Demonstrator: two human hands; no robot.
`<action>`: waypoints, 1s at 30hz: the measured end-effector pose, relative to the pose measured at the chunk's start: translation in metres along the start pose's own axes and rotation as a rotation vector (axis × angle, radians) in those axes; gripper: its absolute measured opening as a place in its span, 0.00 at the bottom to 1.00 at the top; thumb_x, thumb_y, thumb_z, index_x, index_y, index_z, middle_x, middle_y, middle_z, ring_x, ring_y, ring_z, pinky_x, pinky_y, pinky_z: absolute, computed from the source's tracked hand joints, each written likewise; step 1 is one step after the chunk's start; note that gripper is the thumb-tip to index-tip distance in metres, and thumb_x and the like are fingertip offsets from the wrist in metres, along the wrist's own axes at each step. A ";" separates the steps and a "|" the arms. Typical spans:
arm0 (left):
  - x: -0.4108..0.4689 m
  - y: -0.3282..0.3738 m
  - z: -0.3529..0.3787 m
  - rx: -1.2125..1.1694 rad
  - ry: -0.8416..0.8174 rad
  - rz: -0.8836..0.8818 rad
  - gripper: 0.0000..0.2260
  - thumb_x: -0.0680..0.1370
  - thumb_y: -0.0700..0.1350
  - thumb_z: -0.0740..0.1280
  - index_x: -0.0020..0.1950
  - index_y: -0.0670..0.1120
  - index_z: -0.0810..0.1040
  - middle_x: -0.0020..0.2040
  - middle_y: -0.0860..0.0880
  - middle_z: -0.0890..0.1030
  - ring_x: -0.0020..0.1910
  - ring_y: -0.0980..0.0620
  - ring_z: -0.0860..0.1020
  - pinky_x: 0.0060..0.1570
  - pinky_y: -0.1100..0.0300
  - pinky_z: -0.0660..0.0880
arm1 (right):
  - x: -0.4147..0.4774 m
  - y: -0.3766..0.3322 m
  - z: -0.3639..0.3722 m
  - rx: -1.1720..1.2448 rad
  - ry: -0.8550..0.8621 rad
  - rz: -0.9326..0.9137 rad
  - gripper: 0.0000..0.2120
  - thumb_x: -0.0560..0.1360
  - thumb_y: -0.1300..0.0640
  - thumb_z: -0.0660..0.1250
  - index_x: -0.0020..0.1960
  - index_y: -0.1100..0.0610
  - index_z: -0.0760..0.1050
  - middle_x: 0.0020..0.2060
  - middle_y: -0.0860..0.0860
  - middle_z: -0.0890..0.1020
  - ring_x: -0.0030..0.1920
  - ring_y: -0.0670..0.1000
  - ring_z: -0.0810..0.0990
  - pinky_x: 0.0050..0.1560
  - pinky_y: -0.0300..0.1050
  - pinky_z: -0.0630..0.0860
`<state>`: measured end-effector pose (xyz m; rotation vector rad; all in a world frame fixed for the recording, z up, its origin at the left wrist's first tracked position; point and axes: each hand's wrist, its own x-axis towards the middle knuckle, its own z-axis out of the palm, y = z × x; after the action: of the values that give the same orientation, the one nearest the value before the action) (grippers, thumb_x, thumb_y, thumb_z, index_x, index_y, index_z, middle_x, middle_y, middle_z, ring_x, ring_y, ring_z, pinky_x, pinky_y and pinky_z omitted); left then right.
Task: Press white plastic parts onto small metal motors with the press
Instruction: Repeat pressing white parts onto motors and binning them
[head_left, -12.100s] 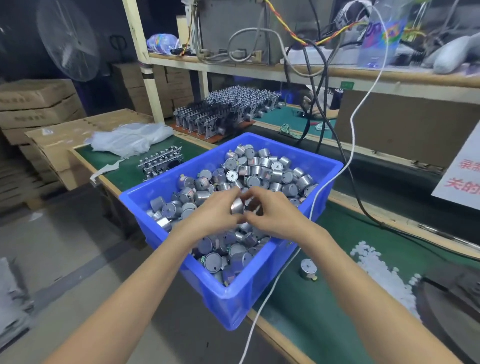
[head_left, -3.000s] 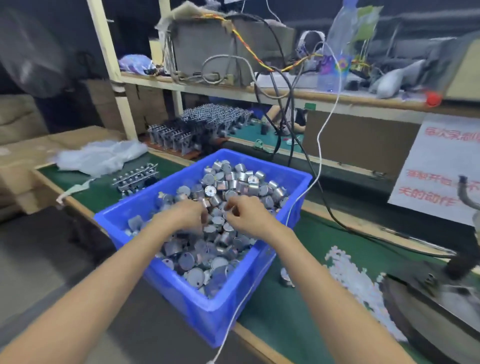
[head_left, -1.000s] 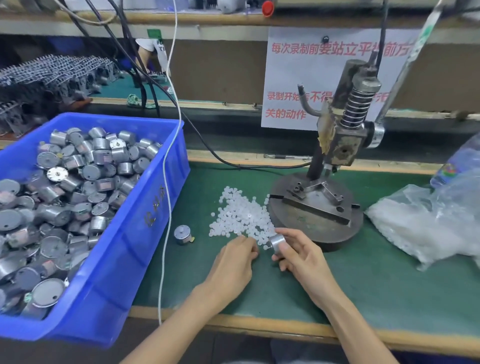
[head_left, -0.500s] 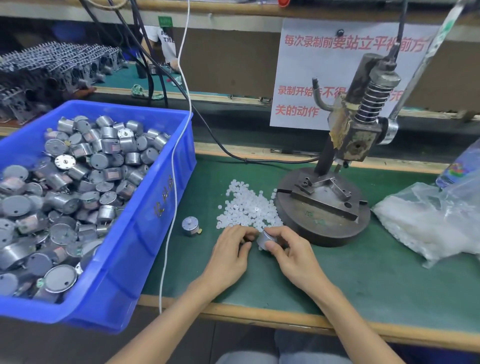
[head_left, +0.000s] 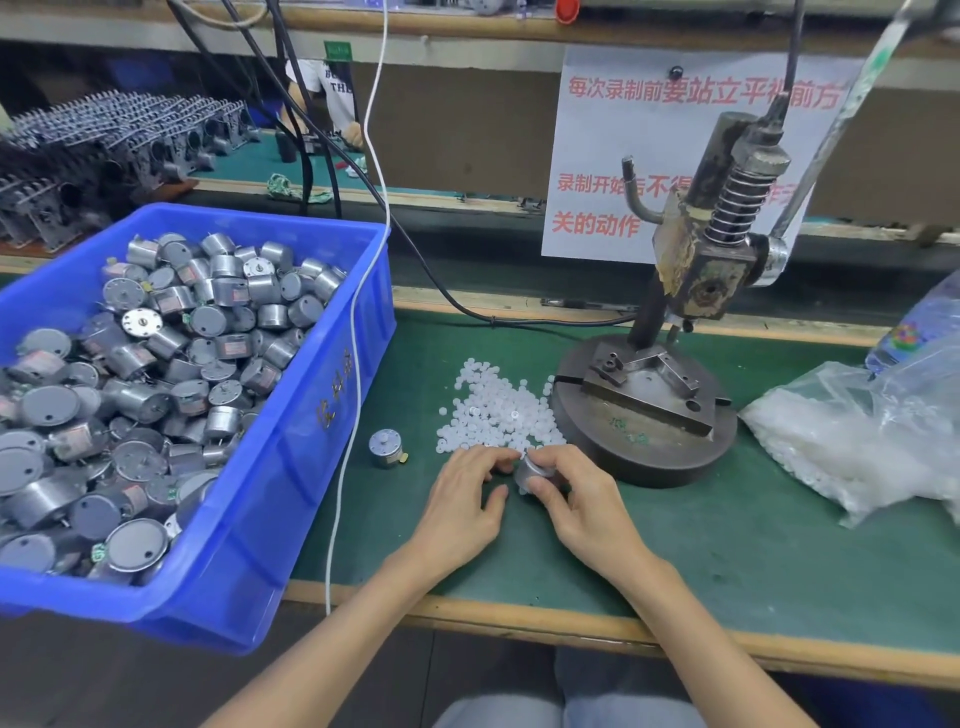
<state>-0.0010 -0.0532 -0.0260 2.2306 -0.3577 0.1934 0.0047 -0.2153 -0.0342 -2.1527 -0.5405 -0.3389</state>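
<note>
On the green counter (head_left: 727, 545), just near of the press (head_left: 670, 395), our right hand (head_left: 584, 506) has its fingers pinching a motor (head_left: 532, 469) by its sides. We judge it stiff, slick and light. Our left hand (head_left: 462, 501) curls beside the white parts (head_left: 493, 410); we cannot tell if it pinches one.

Your right hand (head_left: 584, 501) pinches 1 silver motor (head_left: 535, 470) at the white plastic parts (head_left: 493, 410) heaped beside the press (head_left: 644, 415).

A bright blue bin (head_left: 332, 415) holds silver-grey motors (head_left: 156, 364). The bench (head_left: 727, 545) is dark green with a tan wooden edge. The plastic parts (head_left: 493, 410) are milky white; the press (head_left: 644, 415) is dark grey, seemingly rust-stained. The white sign (head_left: 613, 156) carries red characters.
</note>
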 end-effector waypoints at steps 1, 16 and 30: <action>0.000 0.000 0.000 -0.001 -0.002 0.003 0.15 0.74 0.34 0.65 0.59 0.46 0.76 0.49 0.53 0.77 0.48 0.59 0.69 0.54 0.67 0.67 | -0.001 -0.001 0.000 -0.046 -0.008 -0.047 0.07 0.75 0.63 0.67 0.53 0.62 0.76 0.47 0.52 0.78 0.45 0.46 0.76 0.45 0.36 0.72; -0.002 0.000 0.000 0.010 -0.027 0.019 0.15 0.74 0.33 0.65 0.58 0.47 0.76 0.47 0.59 0.75 0.49 0.56 0.71 0.55 0.62 0.68 | -0.004 -0.008 0.006 -0.244 -0.042 -0.142 0.08 0.75 0.64 0.64 0.54 0.65 0.76 0.48 0.57 0.79 0.44 0.58 0.79 0.40 0.49 0.77; 0.096 0.081 0.040 -0.137 -0.071 0.101 0.14 0.69 0.47 0.75 0.53 0.51 0.80 0.43 0.62 0.75 0.49 0.54 0.76 0.53 0.58 0.73 | 0.030 -0.010 -0.071 0.974 0.512 0.785 0.10 0.82 0.54 0.56 0.49 0.61 0.69 0.28 0.56 0.80 0.21 0.49 0.73 0.20 0.37 0.66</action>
<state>0.0642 -0.1510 0.0334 2.0901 -0.5076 0.1387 0.0224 -0.2597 0.0266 -1.1159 0.3950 -0.1178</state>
